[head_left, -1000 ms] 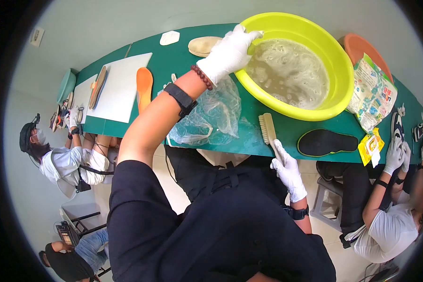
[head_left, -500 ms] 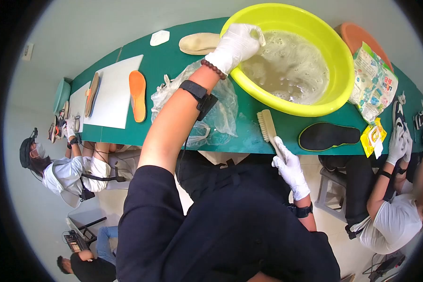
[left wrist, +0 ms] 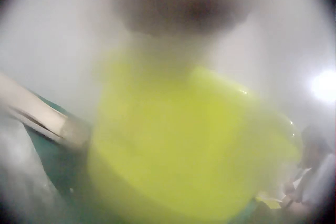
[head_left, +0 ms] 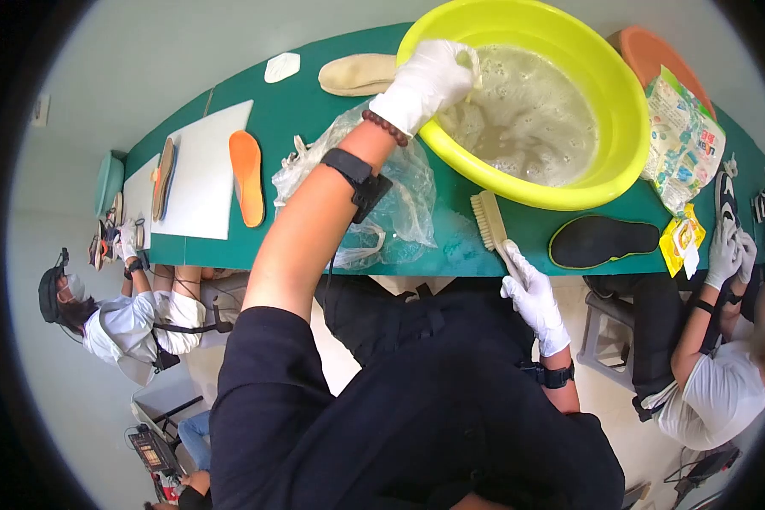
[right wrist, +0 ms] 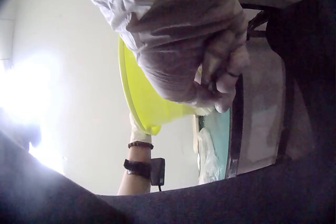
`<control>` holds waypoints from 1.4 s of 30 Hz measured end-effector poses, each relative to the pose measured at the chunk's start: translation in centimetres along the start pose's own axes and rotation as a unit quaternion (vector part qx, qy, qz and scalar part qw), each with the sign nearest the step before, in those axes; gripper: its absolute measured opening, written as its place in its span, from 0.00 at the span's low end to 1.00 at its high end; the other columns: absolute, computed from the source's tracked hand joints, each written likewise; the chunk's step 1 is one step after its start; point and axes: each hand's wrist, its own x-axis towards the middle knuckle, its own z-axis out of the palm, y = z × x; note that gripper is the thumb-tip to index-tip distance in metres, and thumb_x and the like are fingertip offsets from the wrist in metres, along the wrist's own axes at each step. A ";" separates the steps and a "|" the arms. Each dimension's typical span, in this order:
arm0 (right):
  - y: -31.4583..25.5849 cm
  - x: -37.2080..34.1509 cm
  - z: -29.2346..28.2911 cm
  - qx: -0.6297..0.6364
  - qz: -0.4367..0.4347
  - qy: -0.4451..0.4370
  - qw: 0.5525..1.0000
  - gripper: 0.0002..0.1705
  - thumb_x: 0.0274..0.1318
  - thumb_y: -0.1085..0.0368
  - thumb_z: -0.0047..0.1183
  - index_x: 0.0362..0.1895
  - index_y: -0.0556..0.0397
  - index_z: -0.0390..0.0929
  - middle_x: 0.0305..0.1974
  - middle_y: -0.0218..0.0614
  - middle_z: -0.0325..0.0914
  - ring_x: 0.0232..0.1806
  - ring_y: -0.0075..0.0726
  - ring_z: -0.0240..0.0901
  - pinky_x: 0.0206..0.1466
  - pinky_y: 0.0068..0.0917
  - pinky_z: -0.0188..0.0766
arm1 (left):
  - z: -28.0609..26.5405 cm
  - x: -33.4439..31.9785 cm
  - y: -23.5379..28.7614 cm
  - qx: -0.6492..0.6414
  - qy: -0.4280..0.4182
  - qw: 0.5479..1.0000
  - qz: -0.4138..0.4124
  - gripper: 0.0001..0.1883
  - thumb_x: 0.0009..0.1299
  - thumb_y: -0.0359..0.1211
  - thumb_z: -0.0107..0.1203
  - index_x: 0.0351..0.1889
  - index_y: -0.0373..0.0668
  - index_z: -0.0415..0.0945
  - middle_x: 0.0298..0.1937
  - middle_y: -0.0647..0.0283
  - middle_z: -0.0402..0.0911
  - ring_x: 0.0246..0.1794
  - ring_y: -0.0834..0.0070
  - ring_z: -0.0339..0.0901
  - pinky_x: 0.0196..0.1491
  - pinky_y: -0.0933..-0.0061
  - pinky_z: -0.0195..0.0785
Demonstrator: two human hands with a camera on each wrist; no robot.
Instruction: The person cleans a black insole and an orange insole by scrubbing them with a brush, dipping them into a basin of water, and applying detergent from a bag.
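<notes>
My gloved left hand is over the left rim of a yellow-green basin of cloudy, foamy water. Its fingers bend toward the thumb at the water side, and I cannot tell whether something is pinched there. In the left wrist view the basin fills the blurred middle. Low at the table's front edge, my gloved right hand grips the handle of a pale scrubbing brush, whose head lies over the green tabletop. To the right of the brush lies a black insole.
A crumpled clear plastic bag lies under my left forearm. Beyond are a beige insole, an orange insole and a white board. Rightward stand a detergent bag, a yellow packet and an orange basin. People sit at both sides.
My left hand's fingers have gone from spread at the basin rim to bent over the water. The right hand keeps its grip on the brush. The head view has shifted slightly.
</notes>
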 end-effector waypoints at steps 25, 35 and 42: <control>-0.2 0.0 0.2 -0.033 -0.005 0.008 0.999 0.36 0.55 0.79 0.45 0.71 0.60 0.61 0.68 0.37 0.68 0.31 0.21 0.68 0.40 0.21 0.72 | -0.6 -1.7 2.5 0.052 0.085 0.994 -0.041 0.30 0.70 0.59 0.50 0.50 0.42 0.81 0.43 0.46 0.84 0.48 0.51 0.80 0.52 0.59 0.72; -1.3 0.7 0.0 -0.019 0.072 0.006 0.997 0.33 0.61 0.72 0.52 0.71 0.57 0.62 0.30 0.23 0.74 0.25 0.12 0.65 0.21 0.12 0.59 | -1.7 -2.6 3.0 -0.229 0.142 0.963 0.022 0.12 0.68 0.30 0.51 0.44 0.35 0.80 0.34 0.54 0.85 0.34 0.70 0.82 0.41 0.72 0.73; -1.6 1.2 -0.2 -0.002 0.089 0.006 0.996 0.35 0.61 0.71 0.54 0.72 0.56 0.60 0.29 0.23 0.74 0.22 0.11 0.63 0.19 0.12 0.56 | -1.0 -2.2 0.7 -0.118 0.199 0.962 0.147 0.09 0.66 0.26 0.48 0.27 0.36 0.79 0.24 0.56 0.82 0.25 0.64 0.80 0.33 0.67 0.72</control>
